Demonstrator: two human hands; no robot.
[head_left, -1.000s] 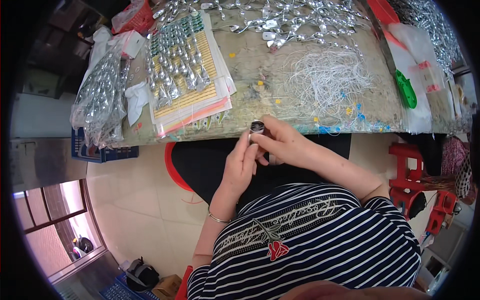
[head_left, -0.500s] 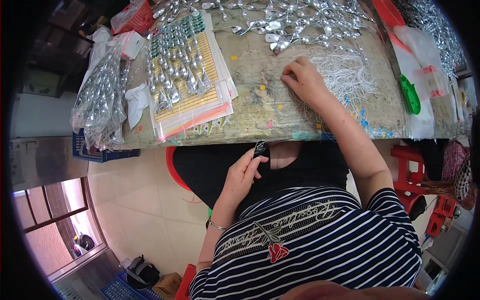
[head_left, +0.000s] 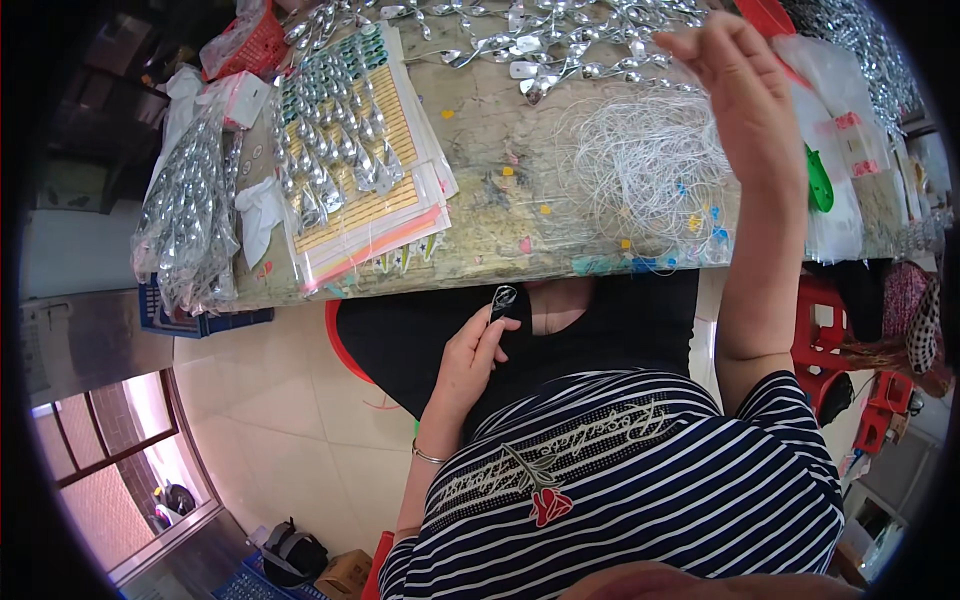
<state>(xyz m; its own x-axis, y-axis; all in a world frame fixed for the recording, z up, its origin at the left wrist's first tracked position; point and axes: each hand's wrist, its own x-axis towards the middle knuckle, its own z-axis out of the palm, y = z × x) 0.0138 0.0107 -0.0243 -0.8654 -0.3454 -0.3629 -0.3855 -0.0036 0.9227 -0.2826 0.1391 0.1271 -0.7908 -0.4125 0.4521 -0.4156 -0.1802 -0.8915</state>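
Below the worktop (head_left: 485,225) edge, with room toward twelve o'clock, the left hand (head_left: 470,357) clamps a shiny strip (head_left: 503,298). The right hand (head_left: 742,95), finger closure unclear, has shifted toward two o'clock.

A floor of glossy cream tiles with thin joints (head_left: 290,410) spreads beneath a worn, mottled greenish-brown surface with a clear covering (head_left: 470,225). At lower left, a dark-brown-framed window (head_left: 105,460) lets in bright, pinkish-white daylight, beside a grey metallic panel (head_left: 95,350). A red plastic round-edged seat (head_left: 345,345) shows under the surface's near edge; a red plastic stool with openwork sides (head_left: 822,318) stands at right. The fisheye rim fades to black.
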